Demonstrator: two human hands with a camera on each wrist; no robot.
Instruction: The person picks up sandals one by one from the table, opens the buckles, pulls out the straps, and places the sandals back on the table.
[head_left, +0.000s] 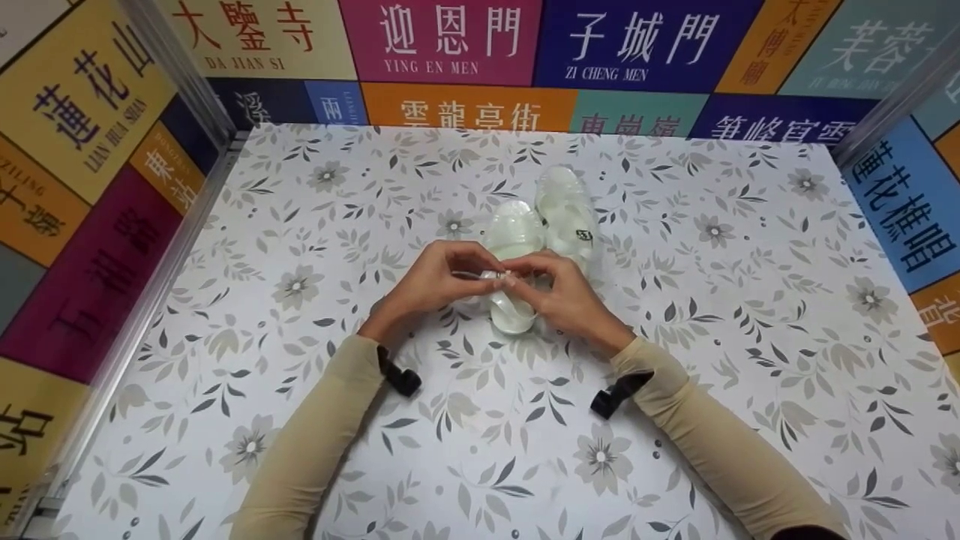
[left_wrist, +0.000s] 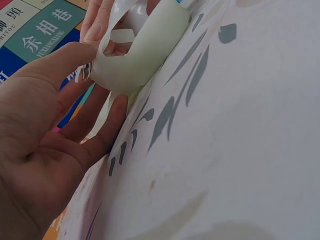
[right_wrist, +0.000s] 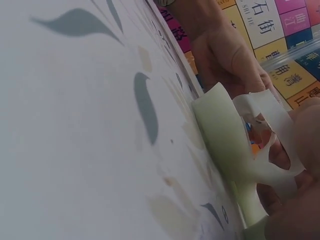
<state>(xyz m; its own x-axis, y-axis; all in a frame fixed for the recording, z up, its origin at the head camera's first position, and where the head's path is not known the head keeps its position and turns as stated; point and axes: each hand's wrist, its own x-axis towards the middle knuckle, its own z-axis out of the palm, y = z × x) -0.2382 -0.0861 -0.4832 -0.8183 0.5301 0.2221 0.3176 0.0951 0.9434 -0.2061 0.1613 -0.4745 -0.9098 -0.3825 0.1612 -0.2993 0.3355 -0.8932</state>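
Observation:
A pale green, see-through sandal [head_left: 516,223] lies on the table beneath both hands, its heel toward the person. My left hand [head_left: 435,279] pinches its ankle strap from the left; in the left wrist view the thumb meets a small metal buckle [left_wrist: 86,72], while other fingers touch the sandal's side. From the right, my right hand [head_left: 564,291] pinches the strap at the same spot, fingertips meeting the left ones. The right wrist view shows the loose strap [right_wrist: 274,110] arching over the heel opening. Fingers partly hide the fastening. The matching sandal [head_left: 564,196] lies just beyond, touching or nearly so.
A white table [head_left: 750,315] with a grey leaf and flower print lies under everything. Panels of coloured signs [head_left: 450,37] stand along its back and sides, with metal frame posts [head_left: 195,82] at the corners. Each wrist wears a black camera strap [head_left: 401,376].

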